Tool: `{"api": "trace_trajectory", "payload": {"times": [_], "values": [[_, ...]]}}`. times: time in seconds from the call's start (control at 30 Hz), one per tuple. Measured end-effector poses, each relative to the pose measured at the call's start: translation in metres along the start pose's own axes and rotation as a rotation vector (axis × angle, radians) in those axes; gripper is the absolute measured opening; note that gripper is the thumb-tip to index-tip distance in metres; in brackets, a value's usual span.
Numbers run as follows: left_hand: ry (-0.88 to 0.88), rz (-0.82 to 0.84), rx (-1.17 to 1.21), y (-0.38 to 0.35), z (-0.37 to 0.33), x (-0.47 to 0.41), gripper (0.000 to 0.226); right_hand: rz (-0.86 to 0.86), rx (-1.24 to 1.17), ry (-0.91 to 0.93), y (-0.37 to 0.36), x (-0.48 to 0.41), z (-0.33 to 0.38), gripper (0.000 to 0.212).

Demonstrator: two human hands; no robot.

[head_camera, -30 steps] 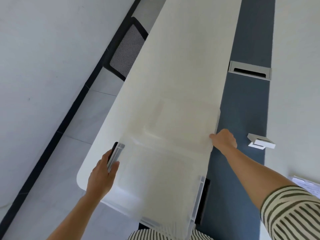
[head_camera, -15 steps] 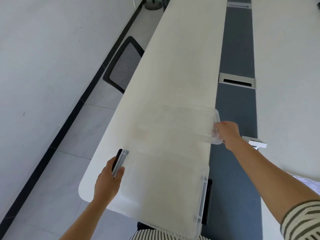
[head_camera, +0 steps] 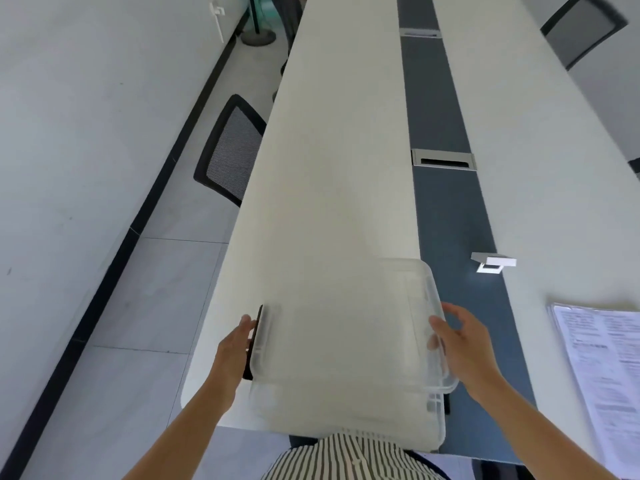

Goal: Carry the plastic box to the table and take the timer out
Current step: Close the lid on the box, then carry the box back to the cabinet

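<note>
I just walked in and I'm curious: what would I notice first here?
Probably the big see-through plastic box at the near end of the long white table, with the left hand and right hand on its sides. Printed papers lie to the right, and a black mesh chair stands on the left.

Probably an office meeting room: mesh chair (head_camera: 230,150) beside a long white table (head_camera: 332,133), cable grommet (head_camera: 443,161) along its centre strip.
</note>
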State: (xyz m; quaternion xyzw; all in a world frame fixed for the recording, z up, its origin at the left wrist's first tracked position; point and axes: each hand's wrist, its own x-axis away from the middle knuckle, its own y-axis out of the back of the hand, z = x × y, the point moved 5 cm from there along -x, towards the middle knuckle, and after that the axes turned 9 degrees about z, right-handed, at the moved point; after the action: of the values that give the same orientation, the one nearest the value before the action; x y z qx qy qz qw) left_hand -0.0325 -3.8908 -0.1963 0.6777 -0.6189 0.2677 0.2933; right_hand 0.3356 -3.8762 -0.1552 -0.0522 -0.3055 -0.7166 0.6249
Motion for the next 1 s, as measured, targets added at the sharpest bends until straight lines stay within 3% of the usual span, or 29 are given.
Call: {"api": "trace_trajectory", "payload": {"times": [0.07, 0.2, 0.37, 0.5, 0.57, 0.73, 0.87, 0.93, 1.0], "values": [[-0.046, 0.022, -0.099, 0.000, -0.003, -0.001, 0.040, -0.029, 0.057, 0.012, -0.005, 0.017, -0.015, 0.030], [-0.116, 0.057, -0.254, 0.001, -0.004, -0.001, 0.048, -0.088, 0.205, 0.005, -0.009, 0.045, -0.040, 0.037], [-0.147, 0.108, -0.322, 0.006, -0.002, 0.002, 0.053, -0.156, 0.584, -0.015, -0.007, 0.064, -0.045, 0.041], [-0.155, 0.136, -0.335, 0.003, -0.004, 0.001, 0.053, -0.155, 0.716, -0.109, -0.003, 0.060, -0.054, 0.047], [-0.149, 0.147, -0.337, 0.002, -0.005, -0.001, 0.057, -0.082, 0.612, -0.175, -0.001, 0.053, -0.065, 0.055], [-0.055, 0.201, -0.293, 0.003, -0.004, -0.006, 0.065, 0.119, -0.004, -0.350, 0.004, 0.035, -0.079, 0.074], [-0.051, 0.190, -0.310, 0.005, -0.007, -0.008, 0.043, 0.291, -0.251, -0.365, -0.005, 0.037, -0.081, 0.050], [-0.110, 0.146, -0.344, 0.004, -0.012, -0.004, 0.024, 0.224, -0.235, -0.311, -0.009, 0.038, -0.078, 0.031], [-0.167, 0.106, -0.388, 0.000, -0.013, -0.001, 0.021, 0.116, -0.129, -0.277, -0.014, 0.039, -0.075, 0.022]]}}
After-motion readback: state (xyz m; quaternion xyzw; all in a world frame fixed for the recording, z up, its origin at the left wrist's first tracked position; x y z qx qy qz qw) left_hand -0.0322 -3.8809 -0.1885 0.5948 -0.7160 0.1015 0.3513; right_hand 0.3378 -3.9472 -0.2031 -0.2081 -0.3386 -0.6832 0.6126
